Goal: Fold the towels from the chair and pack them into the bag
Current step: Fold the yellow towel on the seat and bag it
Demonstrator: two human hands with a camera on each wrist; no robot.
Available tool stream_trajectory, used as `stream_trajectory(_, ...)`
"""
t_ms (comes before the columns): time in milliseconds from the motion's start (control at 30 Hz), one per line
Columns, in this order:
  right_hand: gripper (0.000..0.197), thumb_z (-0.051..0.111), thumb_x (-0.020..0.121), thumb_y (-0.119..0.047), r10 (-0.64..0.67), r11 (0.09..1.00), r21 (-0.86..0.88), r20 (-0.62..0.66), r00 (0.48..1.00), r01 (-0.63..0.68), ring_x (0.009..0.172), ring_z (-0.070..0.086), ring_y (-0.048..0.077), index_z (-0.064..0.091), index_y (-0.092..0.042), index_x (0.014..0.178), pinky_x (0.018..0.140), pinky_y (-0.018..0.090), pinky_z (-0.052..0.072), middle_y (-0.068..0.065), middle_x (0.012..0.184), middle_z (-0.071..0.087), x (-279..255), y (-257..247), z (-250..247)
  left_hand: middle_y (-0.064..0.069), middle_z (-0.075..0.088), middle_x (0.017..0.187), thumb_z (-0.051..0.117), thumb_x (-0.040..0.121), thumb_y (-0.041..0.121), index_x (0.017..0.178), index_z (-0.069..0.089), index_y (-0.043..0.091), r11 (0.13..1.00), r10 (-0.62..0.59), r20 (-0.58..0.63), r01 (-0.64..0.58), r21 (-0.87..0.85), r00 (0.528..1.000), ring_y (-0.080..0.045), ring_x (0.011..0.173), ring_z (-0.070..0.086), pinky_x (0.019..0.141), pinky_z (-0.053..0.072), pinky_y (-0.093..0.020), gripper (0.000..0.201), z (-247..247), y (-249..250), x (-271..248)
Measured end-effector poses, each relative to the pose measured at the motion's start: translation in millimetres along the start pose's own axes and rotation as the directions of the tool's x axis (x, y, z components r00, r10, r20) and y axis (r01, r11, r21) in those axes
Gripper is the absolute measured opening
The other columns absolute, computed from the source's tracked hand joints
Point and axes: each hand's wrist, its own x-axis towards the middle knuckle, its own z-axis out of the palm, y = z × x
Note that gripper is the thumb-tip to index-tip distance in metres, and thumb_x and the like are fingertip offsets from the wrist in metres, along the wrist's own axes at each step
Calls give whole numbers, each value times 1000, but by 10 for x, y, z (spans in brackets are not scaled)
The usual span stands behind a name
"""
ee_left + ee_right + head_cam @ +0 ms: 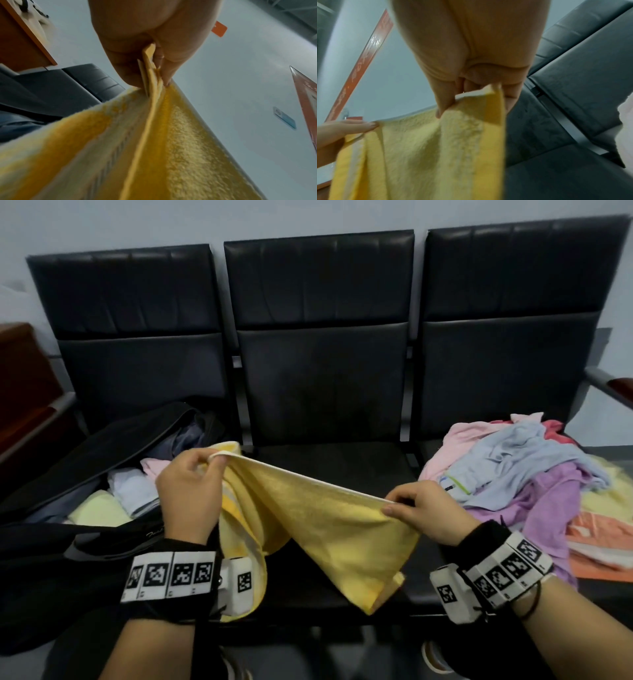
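Fingertips of both hands mostly hidden behind the towel edge in the head view; wrist views are blurred, each showing only the underside of a hand and cloth. Left hand (187,494) is raised over the bag, palm away, thumb and curled fingers pinching one top corner of the yellow towel (318,525). Left wrist view confirms it: folded hem clamped between thumb and fingers (164,70). Right hand (426,517) sits lower, over the middle seat, thumb on the near face, fingers curled behind, pinching the other end of the same edge. Edge is stretched taut between the hands, sloping down to the right; the rest hangs in loose folds in front of the middle seat of the black bench (325,378), lower corner partly behind the left wristband. Open black bag (113,436) on the left seat holds folded towels (113,501), contents partly hidden by its flap. Unfolded towel pile (527,474) on the right seat, cut off at frame edge.
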Motion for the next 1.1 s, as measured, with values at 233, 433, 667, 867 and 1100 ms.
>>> stream_trajectory(233,16,72,88,-20,20,998,57,-88,996,-15,68,63,10,69,-33,80,66,31,51,-8,71,68,1,-11,-93,10,66,80,63,88,28,82,68,27,999,-7,-114,3,-39,993,-22,88,67,96,51,-51,8,-119,132,100)
stream_trajectory(433,19,64,93,-6,-67,822,550,-158,985,144,53,57,12,76,-19,99,49,22,48,2,66,63,-67,-546,-211,4,66,89,63,90,13,87,66,25,978,208,49,-206,-39,977,-15,89,61,87,48,-33,13,166,416,152)
stream_trajectory(667,40,42,92,10,-152,762,641,38,988,92,80,72,26,69,-9,116,66,30,56,11,84,73,2,-849,-106,-1,59,109,48,101,6,114,70,14,955,215,609,-295,33,764,-14,107,56,97,42,-25,27,542,461,-132)
stream_trajectory(867,15,66,92,-18,-139,904,407,-10,990,131,74,72,13,75,-29,97,65,18,53,-2,83,74,-10,-817,89,15,62,104,53,99,9,110,67,30,981,168,576,-194,-16,800,-2,99,59,84,44,-14,28,441,334,-256)
stream_trajectory(1100,3,71,88,-28,-275,951,98,-162,948,292,88,59,5,72,-30,90,76,20,50,-14,92,58,132,-1071,265,2,70,83,80,82,11,96,69,24,962,120,516,29,-271,848,-11,73,67,60,59,-28,22,337,445,-387)
